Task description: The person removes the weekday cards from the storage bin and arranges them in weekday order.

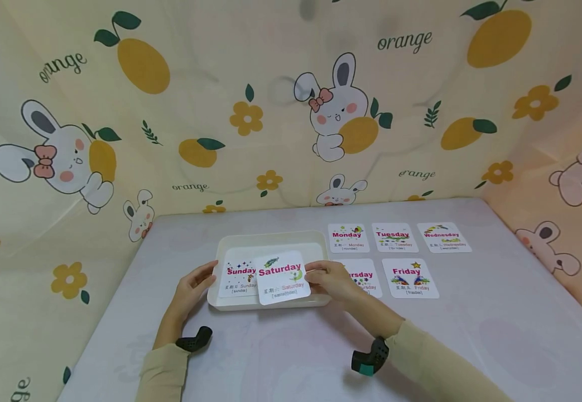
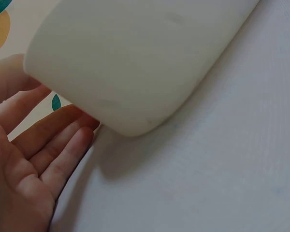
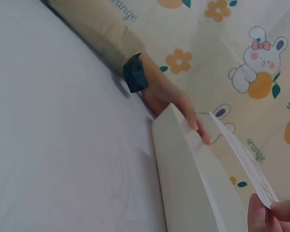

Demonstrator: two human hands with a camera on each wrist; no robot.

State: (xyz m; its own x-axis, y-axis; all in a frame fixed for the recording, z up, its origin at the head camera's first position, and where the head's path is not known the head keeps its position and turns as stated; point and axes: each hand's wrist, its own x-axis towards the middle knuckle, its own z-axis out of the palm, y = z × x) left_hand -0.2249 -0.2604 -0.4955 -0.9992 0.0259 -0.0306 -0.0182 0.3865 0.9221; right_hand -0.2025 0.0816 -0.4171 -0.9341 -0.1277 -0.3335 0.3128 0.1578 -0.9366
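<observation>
In the head view, my right hand (image 1: 332, 280) pinches the right edge of a white Saturday flashcard (image 1: 283, 287), tilted above the tray. The right wrist view shows the card (image 3: 246, 162) side-on between thumb and fingertips (image 3: 285, 211). My left hand (image 1: 190, 287) holds the left rim of the shallow white tray (image 1: 316, 237). Up close in the left wrist view, the left fingers (image 2: 63, 159) lie against the tray's outer side (image 2: 135, 63). A Sunday flashcard (image 1: 239, 282) lies in the tray, its right part covered by the Saturday card.
Right of the tray, two rows of flashcards lie on the pale table (image 1: 280, 357): Monday (image 1: 348, 239), Tuesday (image 1: 394, 238) and Wednesday (image 1: 443, 238) behind, a partly hidden "...rsday" card (image 1: 368, 265) and Friday (image 1: 410, 279) in front. A patterned cloth (image 1: 280, 67) encloses the back and sides.
</observation>
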